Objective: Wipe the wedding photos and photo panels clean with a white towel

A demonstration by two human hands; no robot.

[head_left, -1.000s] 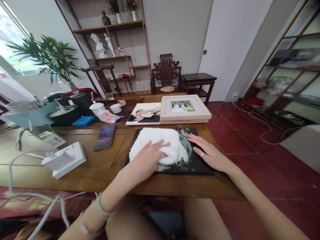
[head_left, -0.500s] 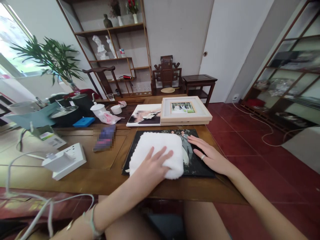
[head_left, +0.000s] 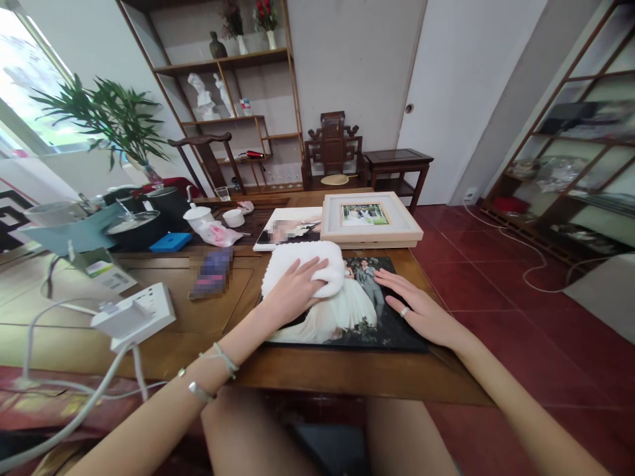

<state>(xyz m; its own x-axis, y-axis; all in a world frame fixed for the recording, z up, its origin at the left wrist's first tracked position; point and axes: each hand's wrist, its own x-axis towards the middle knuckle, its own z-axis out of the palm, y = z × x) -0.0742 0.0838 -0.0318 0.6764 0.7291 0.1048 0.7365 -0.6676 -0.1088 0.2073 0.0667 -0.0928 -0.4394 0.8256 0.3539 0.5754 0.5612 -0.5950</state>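
Observation:
A folded white fluffy cloth [head_left: 285,261] lies on the far left part of a dark wedding photo panel [head_left: 347,320]. My left hand [head_left: 296,289] rests palm down on the cloth, its fingers spread and lying flat. On the panel's right side, my right hand [head_left: 421,307] touches the surface with outstretched fingers and holds nothing. The panel is flat on the wooden table [head_left: 317,370]; a couple in a white dress and a grey suit shows on it. The cloth covers its upper left corner.
Behind the panel are a pale wooden picture frame [head_left: 372,235] and a white-edged photo print [head_left: 278,231]. To the left stand a white power strip [head_left: 143,324] with cables, a pixelated dark item [head_left: 213,271], a blue box [head_left: 170,242] and a white teapot [head_left: 197,217].
My left hand and the white cloth have moved away from me across the panel, uncovering the white dress in the lower part. My right hand stays in place.

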